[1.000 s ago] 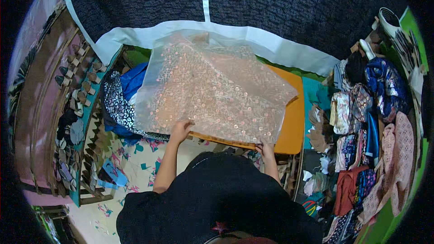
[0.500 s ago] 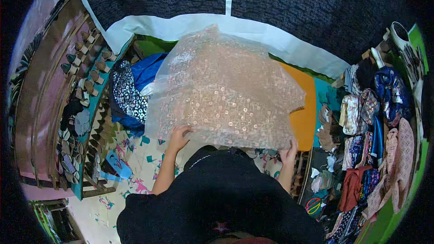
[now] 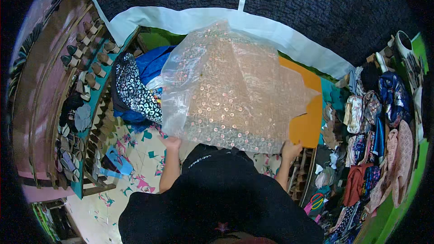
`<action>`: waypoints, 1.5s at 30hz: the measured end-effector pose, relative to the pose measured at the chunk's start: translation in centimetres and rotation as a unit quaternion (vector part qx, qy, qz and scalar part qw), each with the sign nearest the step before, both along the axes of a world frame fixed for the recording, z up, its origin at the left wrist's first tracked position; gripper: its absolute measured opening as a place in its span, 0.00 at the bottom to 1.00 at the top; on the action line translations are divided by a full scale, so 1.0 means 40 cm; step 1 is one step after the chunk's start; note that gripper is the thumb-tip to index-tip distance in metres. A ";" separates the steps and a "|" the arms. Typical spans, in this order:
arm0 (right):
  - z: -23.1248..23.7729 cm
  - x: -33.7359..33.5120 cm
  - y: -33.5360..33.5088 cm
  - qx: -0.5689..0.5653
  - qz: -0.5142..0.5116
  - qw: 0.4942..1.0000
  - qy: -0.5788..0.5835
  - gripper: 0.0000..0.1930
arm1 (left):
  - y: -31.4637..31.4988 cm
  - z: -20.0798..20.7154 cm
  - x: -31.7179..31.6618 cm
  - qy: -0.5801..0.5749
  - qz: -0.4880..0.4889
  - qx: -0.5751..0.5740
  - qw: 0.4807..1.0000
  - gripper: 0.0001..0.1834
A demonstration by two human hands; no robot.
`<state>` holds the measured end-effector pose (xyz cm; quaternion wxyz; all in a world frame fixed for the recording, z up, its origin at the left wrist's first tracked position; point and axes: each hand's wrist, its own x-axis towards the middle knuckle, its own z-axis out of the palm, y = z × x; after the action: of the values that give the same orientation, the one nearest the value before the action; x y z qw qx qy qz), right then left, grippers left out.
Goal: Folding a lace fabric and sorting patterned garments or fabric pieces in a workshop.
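Note:
A sheer, pinkish-tan fabric (image 3: 235, 104) with shiny round spots spreads before me, its near edge close to my body. At its near left corner is my left hand (image 3: 171, 142), thumb stretched out to the side and the other fingers partly hidden at the cloth's edge. My right hand (image 3: 291, 149) is closed on the near right corner. Underneath, an orange surface (image 3: 312, 133) shows along the right side. Left of the sheer fabric lie a black-and-silver patterned cloth (image 3: 136, 89) and a blue cloth (image 3: 151, 68).
A teal rack (image 3: 92, 108) with wooden shoe forms (image 3: 96, 81) stands on the left. Piled clothes and fabrics (image 3: 359, 178) fill the right, with yellow-and-red-handled scissors (image 3: 318, 201) near them. Cloth scraps (image 3: 142, 184) litter the floor (image 3: 90, 217). A dark patterned curtain (image 3: 307, 13) hangs beyond.
The sheer fabric has shifted and its folds have changed. My left hand has turned from fingers resting over the edge to thumb outstretched. My right hand stays at the right corner.

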<state>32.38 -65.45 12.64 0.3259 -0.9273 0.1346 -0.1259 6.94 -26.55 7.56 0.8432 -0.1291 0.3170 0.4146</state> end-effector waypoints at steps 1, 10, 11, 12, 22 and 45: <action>0.082 -0.003 0.057 -0.072 -0.012 0.997 0.009 0.29 | 0.018 0.007 0.001 0.002 0.002 -0.001 1.000 0.31; 0.143 0.025 0.339 -0.262 0.217 0.939 0.047 0.28 | 0.204 0.109 -0.007 0.076 -0.129 0.226 0.963 0.25; 0.139 0.030 0.356 -0.222 0.300 0.922 0.107 0.29 | 0.211 0.148 0.003 0.075 -0.134 0.227 0.962 0.25; 0.142 0.031 0.377 -0.179 0.385 0.891 0.164 0.31 | 0.211 0.217 0.013 0.089 -0.098 0.270 0.954 0.25; -0.014 0.063 0.312 -0.166 0.459 0.860 0.152 0.36 | 0.195 0.406 0.184 0.009 -0.018 0.400 0.916 0.22; -0.044 0.287 -0.012 -0.204 0.347 0.908 0.116 0.32 | -0.154 0.036 0.171 0.724 -0.006 0.340 0.600 0.23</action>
<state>43.87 -65.93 10.89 0.1349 -0.9698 -0.1874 0.0790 13.80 -32.71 9.00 0.3231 0.5113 0.6607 0.4446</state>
